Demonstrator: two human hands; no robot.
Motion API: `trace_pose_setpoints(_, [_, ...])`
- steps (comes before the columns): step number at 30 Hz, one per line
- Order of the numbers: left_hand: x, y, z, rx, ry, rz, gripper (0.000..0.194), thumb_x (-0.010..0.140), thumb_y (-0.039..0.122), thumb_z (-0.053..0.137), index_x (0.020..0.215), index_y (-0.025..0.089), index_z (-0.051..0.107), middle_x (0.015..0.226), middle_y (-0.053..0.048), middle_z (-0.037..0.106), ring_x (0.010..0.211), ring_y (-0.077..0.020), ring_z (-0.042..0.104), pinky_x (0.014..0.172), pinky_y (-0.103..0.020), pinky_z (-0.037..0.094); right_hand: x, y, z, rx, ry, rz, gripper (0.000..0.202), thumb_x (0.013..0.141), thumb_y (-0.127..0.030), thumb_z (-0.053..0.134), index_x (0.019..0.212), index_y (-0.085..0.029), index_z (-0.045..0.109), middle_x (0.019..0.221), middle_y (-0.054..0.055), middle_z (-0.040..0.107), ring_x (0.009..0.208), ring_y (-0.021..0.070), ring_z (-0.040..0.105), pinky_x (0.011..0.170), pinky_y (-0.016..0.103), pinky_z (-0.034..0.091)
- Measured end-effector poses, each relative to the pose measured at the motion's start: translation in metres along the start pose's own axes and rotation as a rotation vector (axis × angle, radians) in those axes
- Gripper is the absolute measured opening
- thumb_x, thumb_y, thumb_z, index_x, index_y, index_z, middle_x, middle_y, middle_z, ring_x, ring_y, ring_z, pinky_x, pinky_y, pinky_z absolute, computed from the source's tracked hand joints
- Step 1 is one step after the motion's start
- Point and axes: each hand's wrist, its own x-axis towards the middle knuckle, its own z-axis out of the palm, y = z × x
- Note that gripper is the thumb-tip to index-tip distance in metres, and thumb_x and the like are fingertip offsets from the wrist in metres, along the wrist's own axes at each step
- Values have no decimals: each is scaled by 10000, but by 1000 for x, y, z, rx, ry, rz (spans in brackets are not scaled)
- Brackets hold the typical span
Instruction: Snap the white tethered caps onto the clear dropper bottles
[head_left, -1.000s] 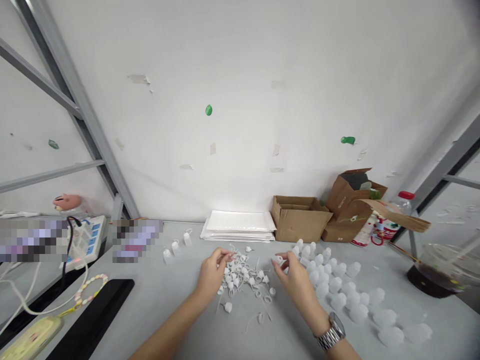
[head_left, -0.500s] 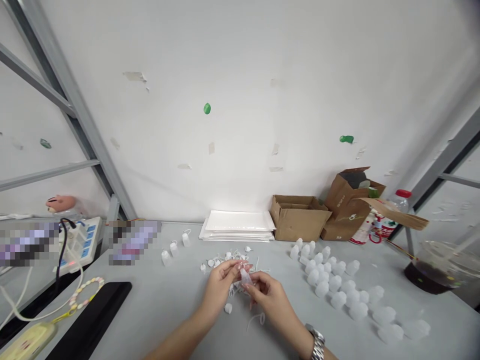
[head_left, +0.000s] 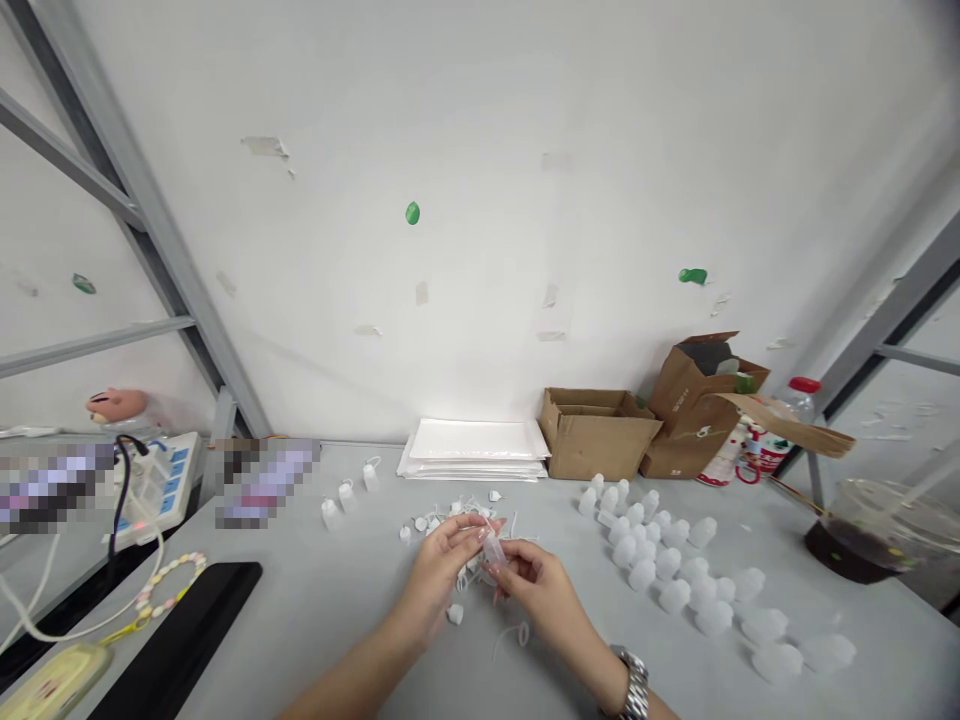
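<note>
My left hand and my right hand meet over the middle of the desk. Between their fingertips is a small translucent plastic bottle, tilted. The left fingers pinch at its top end, where a white cord seems to show; the right thumb and fingers hold its lower part. Under and around the hands lies a loose pile of white caps with cords, partly hidden. One cap lies nearer to me, beside a loose curled cord.
Many similar translucent bottles stand at right. Three small bottles with cord loops are at back left. White envelopes, a cardboard box, and a paper bag line the wall. A drink cup stands far right.
Both hands stay at nearly the same spot, still gripping the bottle. The bottle has turned slightly between the fingers. The camera view has shifted a little.
</note>
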Motion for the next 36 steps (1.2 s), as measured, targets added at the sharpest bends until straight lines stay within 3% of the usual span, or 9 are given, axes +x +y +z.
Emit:
trace_pose_setpoints(3, [-2,4,1,-29,-25,-27,336,643,358,696,908,156,646,1059,-119,678,1084,-263,565,965,-369,387,-2,0,1,-24,27,-18,324,677,-448,648,798,-148,625,520,-40,537,506,136,526,549,254,419])
trace_pose_setpoints(9, [-7,4,6,-17,-55,-55,290,664,352,658,875,159,706,1105,-118,658,1148,-280,512,1026,-386,326,-8,3,2,-301,136,-178,167,755,-352,586,748,-192,539,623,-32,557,544,119,470,529,229,395])
trace_pose_setpoints(14, [-8,5,10,-29,-51,-74,328,627,302,689,924,162,699,1114,-108,656,1180,-271,484,1047,-375,299,-11,9,2,-414,143,-263,146,832,-336,495,764,-207,488,727,15,592,613,144,511,582,252,415])
trace_pose_setpoints(18, [-8,7,10,-30,-63,-92,379,657,303,680,1002,147,675,1127,-111,648,1171,-270,491,1041,-379,299,-11,10,2,-448,168,-252,171,821,-351,500,737,-204,480,696,14,563,610,153,501,591,267,403])
trace_pose_setpoints(21, [-8,5,8,-33,-100,-85,371,687,292,662,1025,139,666,1117,-112,654,1158,-270,498,1023,-375,312,-8,8,2,-326,140,-155,200,777,-374,560,713,-195,495,614,-15,534,561,139,485,554,254,391])
trace_pose_setpoints(25, [-5,1,3,-98,-160,-85,358,708,275,638,1043,150,659,1119,-113,650,1119,-290,518,934,-399,379,-3,3,1,7,41,32,303,683,-444,650,724,-169,527,524,-48,520,454,109,486,476,234,383])
trace_pose_setpoints(30, [-2,1,0,-130,-197,-87,331,702,256,624,1004,133,682,1028,-116,687,1051,-278,554,918,-379,360,2,-2,0,274,-34,129,421,517,-480,761,634,-155,521,499,-45,560,370,87,496,410,216,374])
trace_pose_setpoints(36, [-1,3,-2,-201,-253,-124,299,723,218,583,984,116,688,977,-119,696,1034,-264,557,917,-369,346,0,-8,-3,443,-106,184,364,526,-403,789,619,-132,564,546,-13,618,365,73,501,392,197,362])
